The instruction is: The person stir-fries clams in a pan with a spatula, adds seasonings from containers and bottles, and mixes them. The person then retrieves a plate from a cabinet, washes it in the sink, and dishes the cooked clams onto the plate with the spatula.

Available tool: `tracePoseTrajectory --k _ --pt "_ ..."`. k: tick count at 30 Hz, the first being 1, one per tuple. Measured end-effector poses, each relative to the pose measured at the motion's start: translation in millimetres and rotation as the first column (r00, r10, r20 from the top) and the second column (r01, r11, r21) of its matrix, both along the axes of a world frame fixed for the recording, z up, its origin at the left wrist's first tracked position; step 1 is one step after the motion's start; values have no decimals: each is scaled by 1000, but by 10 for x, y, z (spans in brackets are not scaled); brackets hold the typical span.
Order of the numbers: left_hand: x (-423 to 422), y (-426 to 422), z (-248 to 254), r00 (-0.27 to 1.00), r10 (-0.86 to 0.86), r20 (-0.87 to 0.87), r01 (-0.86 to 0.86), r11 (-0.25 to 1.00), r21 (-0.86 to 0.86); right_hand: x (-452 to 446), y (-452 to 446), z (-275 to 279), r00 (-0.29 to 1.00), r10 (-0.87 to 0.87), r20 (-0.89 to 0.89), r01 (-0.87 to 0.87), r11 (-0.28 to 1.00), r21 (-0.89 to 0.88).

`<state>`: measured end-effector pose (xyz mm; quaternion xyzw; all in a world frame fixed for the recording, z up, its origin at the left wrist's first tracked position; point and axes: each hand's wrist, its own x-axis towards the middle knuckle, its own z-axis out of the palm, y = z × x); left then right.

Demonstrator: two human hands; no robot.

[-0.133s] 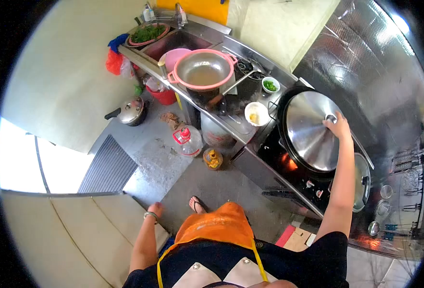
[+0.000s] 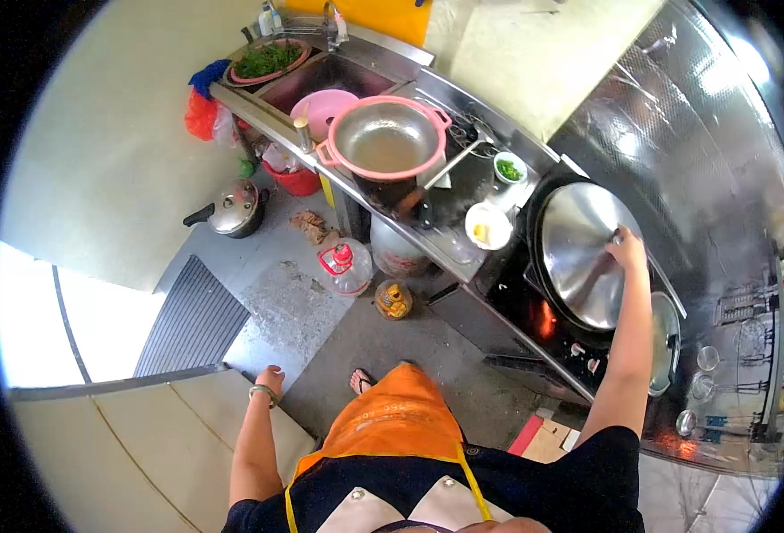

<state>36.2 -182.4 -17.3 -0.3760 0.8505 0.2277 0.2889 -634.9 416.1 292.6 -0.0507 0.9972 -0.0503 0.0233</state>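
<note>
My right hand (image 2: 629,250) is closed around the knob of a large steel wok lid (image 2: 583,253). The lid covers a dark wok (image 2: 535,233) on the stove, where an orange flame glows below its near edge. What is under the lid is hidden. My left hand (image 2: 270,380) hangs low at my side, away from the counter, its fingers curled with nothing visible in them. Left of the wok stand a white bowl (image 2: 488,226) with a little yellow food and a small bowl of chopped greens (image 2: 510,168).
A pink-rimmed basin (image 2: 326,153) holds liquid on the counter, beside a wok spatula (image 2: 449,167). A glass lid (image 2: 664,342) stands right of the wok. A large plastic bottle (image 2: 346,269), a jar (image 2: 393,300) and a pressure cooker (image 2: 237,210) sit on the floor.
The view has shifted slightly, so the stove and bowls sit a little lower and farther right. My left hand appears a little farther left. My right hand stays on the lid knob.
</note>
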Motion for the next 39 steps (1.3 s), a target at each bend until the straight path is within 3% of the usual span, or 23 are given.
tracePoseTrajectory --k 1,4,7,8,11,14,15,17,18,20,21,22,23,25,27,29,31,33,35,37,39 --pt "-288 142 124 945 324 -38 -319 943 98 -195 195 -11 999 12 -37 -10 998 67" --pt "-693 -118 30 968 250 -37 -243 961 133 -305 189 87 989 -86 -124 97 992 86" --pt "-667 -199 -613 957 289 25 -286 924 255 -463 367 122 996 -39 -78 46 995 90" --pt "-850 -157 -153 986 161 42 -166 973 160 -475 346 132 997 -43 -58 48 995 92" --pt "-1165 -448 -36 960 217 175 -253 943 216 -457 344 178 999 -15 -30 14 1000 -24" --pt "-887 -916 -1166 990 -142 6 135 956 261 -417 310 218 998 -65 25 66 997 -39" --pt "-1103 -981 -850 998 -48 28 40 969 243 -266 17 408 971 -180 157 185 982 -21" --pt "-1654 -1070 42 988 148 52 -155 968 199 -172 -101 452 956 -204 211 230 967 -109" --pt "-1796 -1109 142 975 217 39 -221 956 193 -207 74 372 989 -130 75 133 991 -37" --pt "-2072 -1272 154 984 164 68 -174 964 201 -489 418 95 979 74 -189 -51 991 124" --pt "-2154 -1414 96 987 138 79 -151 968 198 -509 97 248 979 -52 -199 62 997 46" --pt "-2224 -1529 -46 999 41 21 -45 981 188 -533 -253 400 975 -124 -184 91 980 -180" --pt "-2358 -1659 -89 996 85 30 -90 965 247 -518 -792 618 969 -193 -153 119 910 -397" --pt "-2675 -1838 -7 1000 14 23 -19 967 255 -546 -1885 978 992 -46 -119 -21 862 -506" --pt "-2873 -2145 -172 996 -80 48 62 950 307 -671 -2919 975 986 102 -128 -161 757 -633" --pt "-3008 -2456 -505 965 -258 54 230 922 311 -680 -4289 1098 969 243 -39 -224 807 -546" --pt "-3309 -2785 -551 914 -402 42 366 866 340 -901 -5409 869 886 464 28 -370 740 -563" --pt "-3521 -3263 -652 914 -395 -96 398 823 404 -1122 -6481 564 726 681 -97 -641 619 -453" --pt "-3808 -3760 -494 934 -320 -162 358 828 432 -1458 -7448 119 664 747 25 -653 596 -468" --pt "-4023 -4233 -278 991 -122 -57 134 850 509 -1895 -8203 -472 573 818 56 -758 555 -343" --pt "-4006 -4625 -313 977 -146 -152 197 892 407 -2303 -8781 -1049 671 739 -60 -722 632 -281"
